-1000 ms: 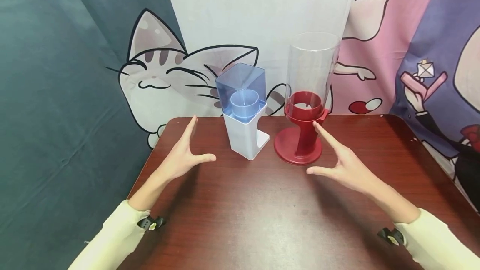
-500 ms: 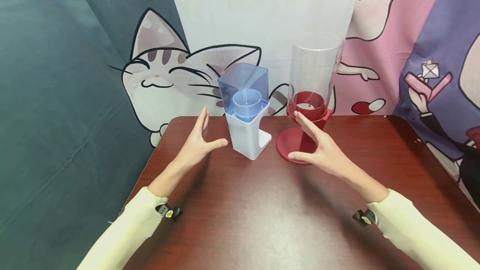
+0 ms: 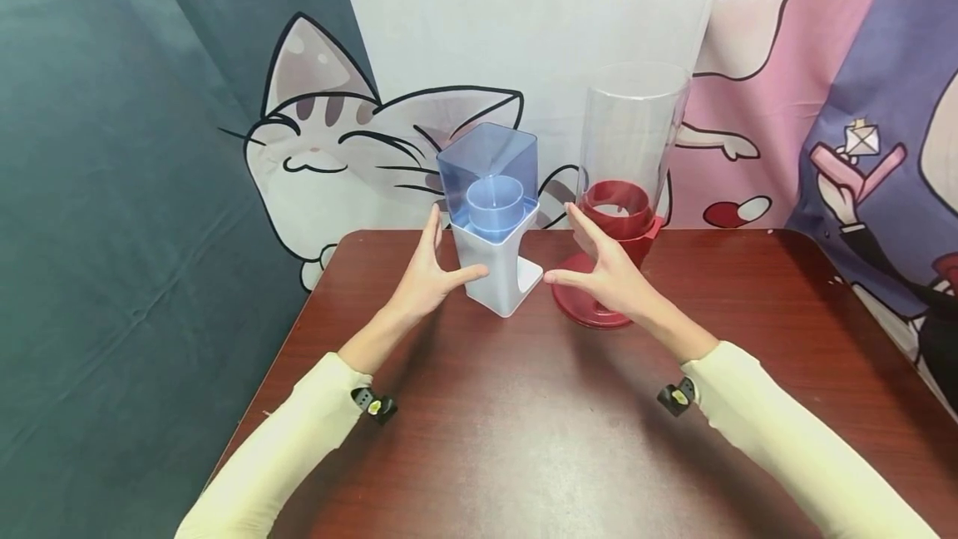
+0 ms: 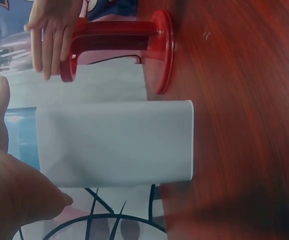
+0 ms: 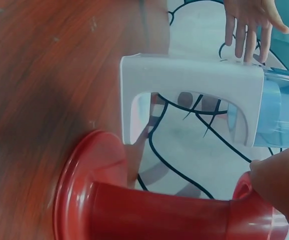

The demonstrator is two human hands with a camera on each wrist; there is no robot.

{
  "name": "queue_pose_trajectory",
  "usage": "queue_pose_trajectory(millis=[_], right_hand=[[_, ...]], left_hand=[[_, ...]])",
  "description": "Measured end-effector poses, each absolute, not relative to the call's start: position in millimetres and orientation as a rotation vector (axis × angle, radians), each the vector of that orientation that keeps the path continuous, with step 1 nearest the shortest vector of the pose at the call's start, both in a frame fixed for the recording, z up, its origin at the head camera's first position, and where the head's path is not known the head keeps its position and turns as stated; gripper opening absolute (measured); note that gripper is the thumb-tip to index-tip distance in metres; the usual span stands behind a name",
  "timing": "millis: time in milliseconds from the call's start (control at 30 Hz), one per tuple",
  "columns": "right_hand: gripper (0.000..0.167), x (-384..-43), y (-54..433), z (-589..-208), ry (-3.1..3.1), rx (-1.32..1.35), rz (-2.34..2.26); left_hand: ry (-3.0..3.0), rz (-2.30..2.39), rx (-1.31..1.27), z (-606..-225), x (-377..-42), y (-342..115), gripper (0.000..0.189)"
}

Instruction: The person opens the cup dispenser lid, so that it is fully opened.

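Observation:
A dispenser-like stand (image 3: 490,269) with a white C-shaped body and a see-through blue square top (image 3: 486,165) stands upright near the table's back edge. Just left of it my left hand (image 3: 425,283) is raised, fingers straight and thumb spread, the thumb overlapping the white front in the head view. On the other side, my right hand (image 3: 612,273) has its fingers straight and thumb out, apart from the white body. Behind that hand is a red round-based stand (image 3: 580,306) bearing a tall clear cylinder (image 3: 632,131); the hand hides part of its column. Neither hand holds anything.
The brown wooden table (image 3: 494,431) stretches toward me in front of both stands. A cloth backdrop with a cartoon cat (image 3: 314,156) hangs right behind the table, and a dark green cloth (image 3: 127,273) hangs at the left.
Both hands have moved inward toward the white and blue stand, the left one rightward and the right one leftward past the red stand. Both stands remain in place.

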State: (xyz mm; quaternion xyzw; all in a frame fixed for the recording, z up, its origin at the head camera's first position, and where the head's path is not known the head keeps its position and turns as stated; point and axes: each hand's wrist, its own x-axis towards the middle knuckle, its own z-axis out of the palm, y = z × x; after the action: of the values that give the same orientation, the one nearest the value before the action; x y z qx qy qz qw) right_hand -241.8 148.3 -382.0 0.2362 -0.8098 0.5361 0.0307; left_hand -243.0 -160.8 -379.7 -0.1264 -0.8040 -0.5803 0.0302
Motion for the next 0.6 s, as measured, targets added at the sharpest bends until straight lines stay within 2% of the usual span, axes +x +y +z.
queue_pose_trajectory(millis=[600], right_hand=[[0.108,-289,103,-381,-2.401,0.556,1.991]], left_hand=[[-2.332,-1.627,-0.271,-394,-255,-126,0.132]])
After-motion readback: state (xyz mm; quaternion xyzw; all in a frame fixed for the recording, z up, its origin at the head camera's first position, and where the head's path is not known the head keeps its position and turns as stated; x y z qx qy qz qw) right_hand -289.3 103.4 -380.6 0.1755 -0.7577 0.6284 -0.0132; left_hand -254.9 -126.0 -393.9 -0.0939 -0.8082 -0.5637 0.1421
